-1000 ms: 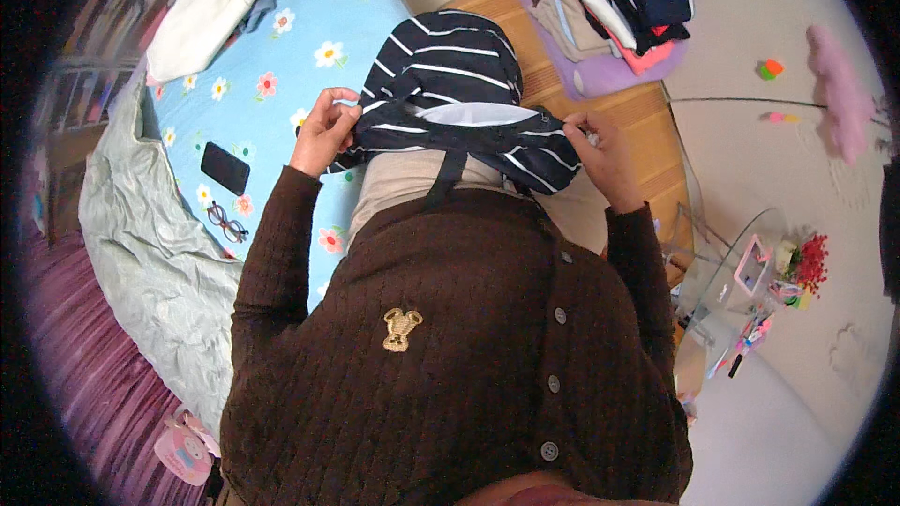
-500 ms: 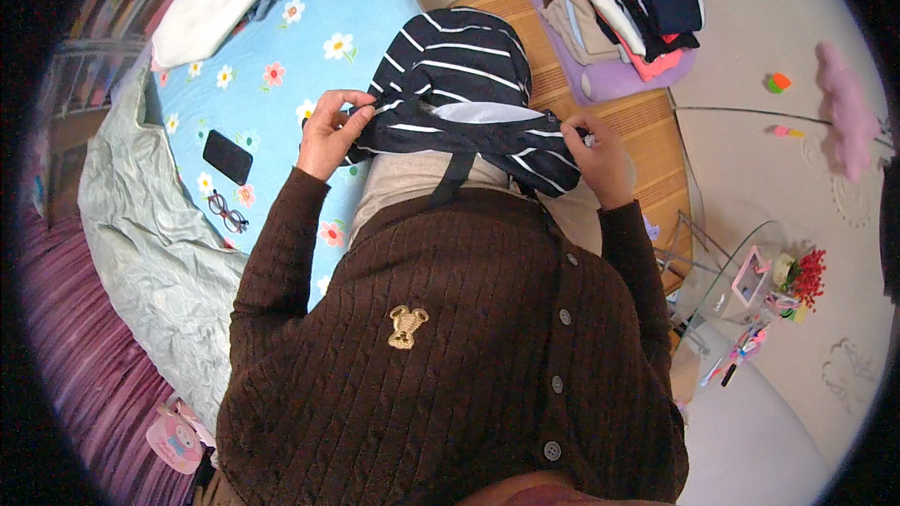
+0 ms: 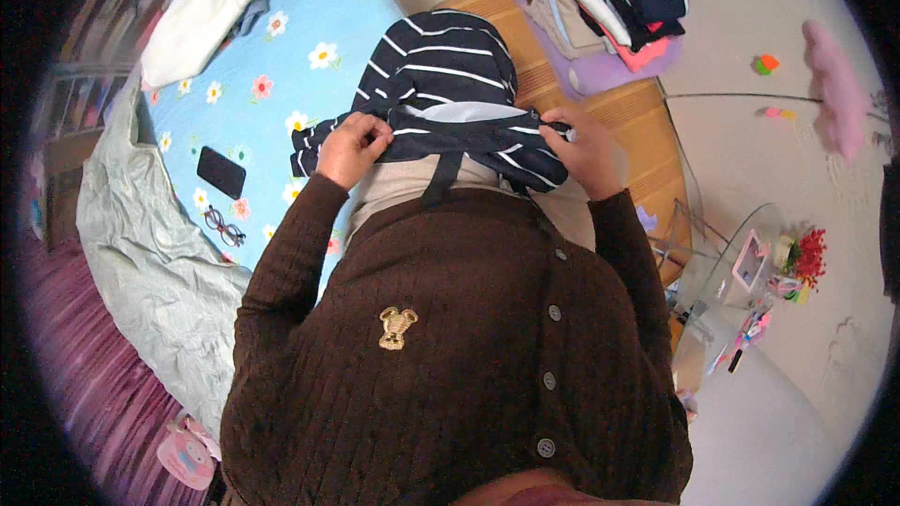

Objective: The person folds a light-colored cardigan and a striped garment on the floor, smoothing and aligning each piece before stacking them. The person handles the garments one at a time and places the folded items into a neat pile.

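Hands gripping striped garment [image 3: 441, 84] mid-frame: left hand [image 3: 352, 148] and right hand [image 3: 583, 152] both pinching its edge. Slippery fabric probably sagging, fold going crooked if either pinch is loosening.

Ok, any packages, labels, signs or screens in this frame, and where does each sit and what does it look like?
Phone: flat on the blue flowered bedspread, left of the left hand; a dark rectangle, screen off.
Pink frame or box: on the glass side table, far right; too small to tell which.
Nothing else shows.
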`<state>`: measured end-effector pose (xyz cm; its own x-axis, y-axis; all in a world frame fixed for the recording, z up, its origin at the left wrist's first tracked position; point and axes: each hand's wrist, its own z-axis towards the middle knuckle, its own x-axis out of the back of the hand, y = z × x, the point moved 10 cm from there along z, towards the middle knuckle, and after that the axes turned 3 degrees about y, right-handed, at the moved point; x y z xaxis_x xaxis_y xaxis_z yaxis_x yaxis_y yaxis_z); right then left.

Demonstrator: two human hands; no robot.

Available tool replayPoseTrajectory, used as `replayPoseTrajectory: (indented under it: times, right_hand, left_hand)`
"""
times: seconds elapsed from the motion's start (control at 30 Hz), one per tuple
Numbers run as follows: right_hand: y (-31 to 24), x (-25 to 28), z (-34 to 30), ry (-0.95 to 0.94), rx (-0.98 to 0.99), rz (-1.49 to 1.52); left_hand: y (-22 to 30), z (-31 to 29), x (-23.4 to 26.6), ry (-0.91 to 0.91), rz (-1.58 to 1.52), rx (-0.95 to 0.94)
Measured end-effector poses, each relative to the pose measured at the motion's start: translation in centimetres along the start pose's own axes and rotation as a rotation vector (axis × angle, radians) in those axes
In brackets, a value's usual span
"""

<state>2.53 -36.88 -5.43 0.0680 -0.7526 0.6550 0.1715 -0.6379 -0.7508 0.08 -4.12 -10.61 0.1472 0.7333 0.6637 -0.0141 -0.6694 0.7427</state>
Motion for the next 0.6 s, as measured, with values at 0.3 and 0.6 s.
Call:
replayPoseTrajectory:
  times: [0.3,0.6]
  right_hand:
    - [-0.8,0.0,-0.1,-0.025,0.066,-0.096]
    - [-1.8,0.4,0.6,0.025,0.028,-0.061]
  left_hand:
    - [0.8,0.2,1.8,-0.038,-0.083,0.022]
    - [4.5,0.4,6.9,0.064,-0.348,0.056]
